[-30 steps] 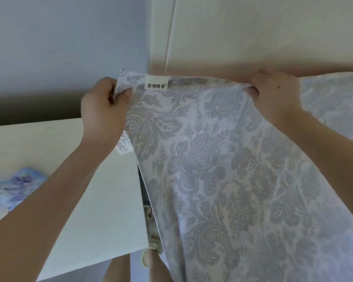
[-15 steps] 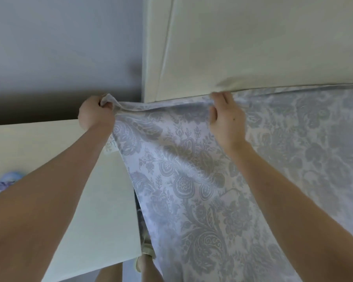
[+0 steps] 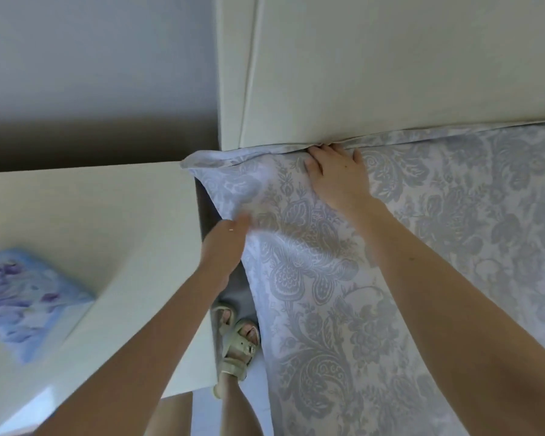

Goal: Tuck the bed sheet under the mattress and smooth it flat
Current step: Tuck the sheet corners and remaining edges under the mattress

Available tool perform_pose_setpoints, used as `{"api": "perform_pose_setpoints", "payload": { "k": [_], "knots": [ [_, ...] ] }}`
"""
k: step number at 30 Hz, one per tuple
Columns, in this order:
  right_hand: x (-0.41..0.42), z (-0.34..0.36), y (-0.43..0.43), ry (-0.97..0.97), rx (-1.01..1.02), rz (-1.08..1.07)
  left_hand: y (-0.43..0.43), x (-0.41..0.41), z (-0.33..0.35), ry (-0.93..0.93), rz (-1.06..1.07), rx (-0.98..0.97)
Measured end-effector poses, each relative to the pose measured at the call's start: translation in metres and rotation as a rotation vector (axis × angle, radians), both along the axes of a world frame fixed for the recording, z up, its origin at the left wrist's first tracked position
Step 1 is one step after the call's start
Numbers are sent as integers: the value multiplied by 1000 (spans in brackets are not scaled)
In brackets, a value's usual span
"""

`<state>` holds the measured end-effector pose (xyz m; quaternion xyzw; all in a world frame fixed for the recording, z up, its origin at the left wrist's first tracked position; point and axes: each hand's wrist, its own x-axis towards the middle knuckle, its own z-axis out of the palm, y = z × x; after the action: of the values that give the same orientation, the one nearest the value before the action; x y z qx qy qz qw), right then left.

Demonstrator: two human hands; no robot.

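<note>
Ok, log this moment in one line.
right hand: pressing sheet edge at headboard | left hand: blurred, at sheet side | corner: loose

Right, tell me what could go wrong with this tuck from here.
1. The sheet corner sticks out loose beside the headboard; it may bunch rather than tuck.
2. The right hand pins only one spot, so a tug by the left hand could drag the edge away from the headboard.
</note>
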<state>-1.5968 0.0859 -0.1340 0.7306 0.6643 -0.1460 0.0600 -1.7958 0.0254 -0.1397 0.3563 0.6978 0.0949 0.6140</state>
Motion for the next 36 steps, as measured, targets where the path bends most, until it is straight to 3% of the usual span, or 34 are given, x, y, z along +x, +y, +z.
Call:
{"api": "perform_pose_setpoints", "payload": {
  "k": [3, 6, 10, 15, 18, 21, 24, 26, 28, 32, 36],
  "knots": [
    [-16, 28, -18, 82, 266, -35, -17, 5, -16, -283, 262, -307],
    [-30, 39, -57, 104, 166, 39, -30, 7, -23, -465, 449, -344],
    [-41, 20, -108, -7, -23, 172, -34, 13, -22, -381, 344, -106],
    [-51, 8, -111, 48, -28, 99, -37, -5, -21, 79, 268, 296],
    [-55, 7, -106, 61, 1, 123, -36, -3, -28, 181, 282, 262],
    [-45, 10, -95, 58, 96, 126, -29, 10, -31, 234, 239, 175],
    [-32, 13, -65, 96, 177, 77, -10, 4, -14, 252, 226, 482],
    [-26, 9, -41, 109, 153, 109, 6, 3, 1, 142, 164, 740],
    [-23, 2, -21, 120, 114, 149, 21, 8, 7, 10, 26, 865],
    [-19, -13, 4, 135, 8, 185, 41, 23, -19, -138, -96, 638],
    [-20, -23, 14, 91, -94, 157, 59, 39, -34, -370, 212, 191]
  ]
}}
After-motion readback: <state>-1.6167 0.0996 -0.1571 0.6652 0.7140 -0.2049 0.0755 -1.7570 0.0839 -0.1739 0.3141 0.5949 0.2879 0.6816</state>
